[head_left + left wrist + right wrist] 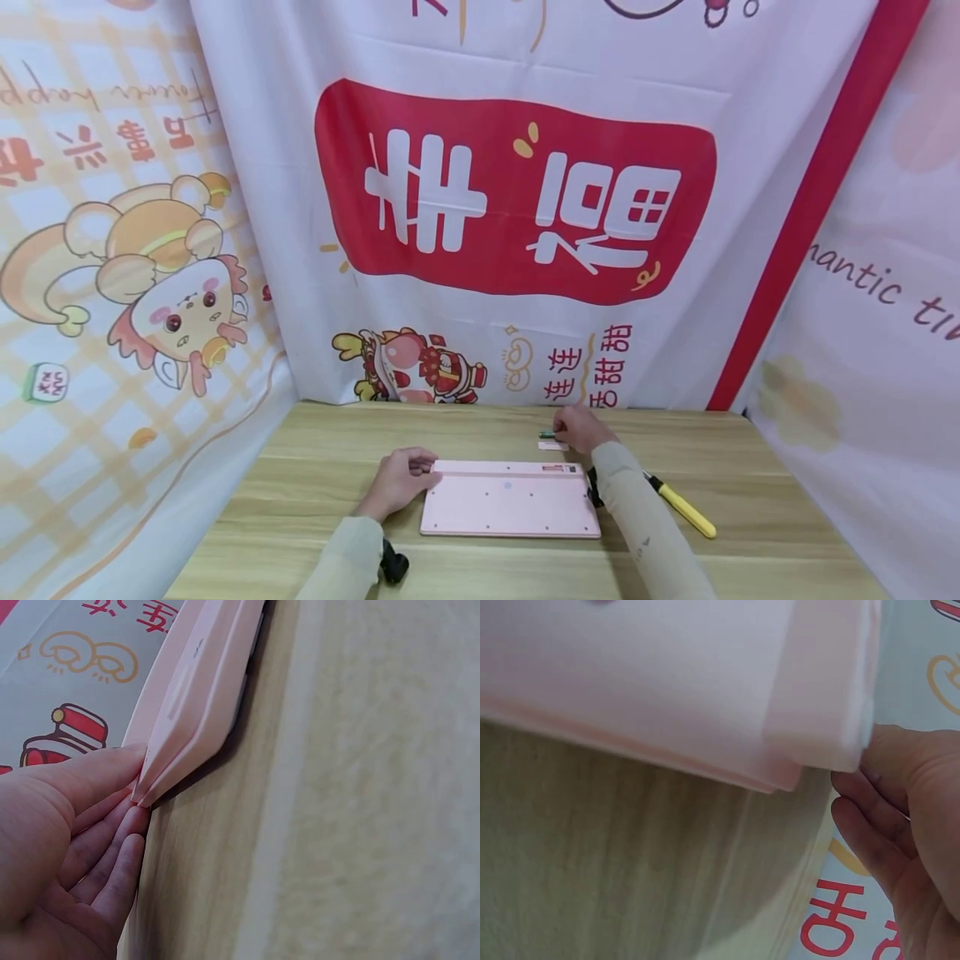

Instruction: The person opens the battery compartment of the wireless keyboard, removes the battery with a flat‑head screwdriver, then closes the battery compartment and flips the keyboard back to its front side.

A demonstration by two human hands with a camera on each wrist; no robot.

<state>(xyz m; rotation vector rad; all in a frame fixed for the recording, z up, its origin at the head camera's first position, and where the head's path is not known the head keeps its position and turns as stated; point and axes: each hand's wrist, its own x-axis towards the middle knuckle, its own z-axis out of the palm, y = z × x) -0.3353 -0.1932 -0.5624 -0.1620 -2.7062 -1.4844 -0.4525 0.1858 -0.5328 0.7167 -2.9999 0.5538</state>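
A pale pink keyboard (pixel 510 504) lies face down on the wooden table, its screw-dotted underside up. My left hand (pixel 401 483) grips its far left corner, thumb on the underside and fingers beneath the edge; the left wrist view shows this pinch on the keyboard (pixel 187 697) closely. Beyond the keyboard's far right corner, my right hand (pixel 585 429) pinches a small green battery (pixel 547 434) at the fingertips. Right beside it lies a small pale pink cover (pixel 552 446). In the right wrist view the keyboard corner (pixel 814 712) hides the fingertips and the battery.
A screwdriver with a yellow handle (pixel 684 507) lies on the table to the right of my right forearm. The wooden table (pixel 300 500) ends at a printed white cloth (pixel 517 333) hanging behind it. More printed cloths hang at both sides.
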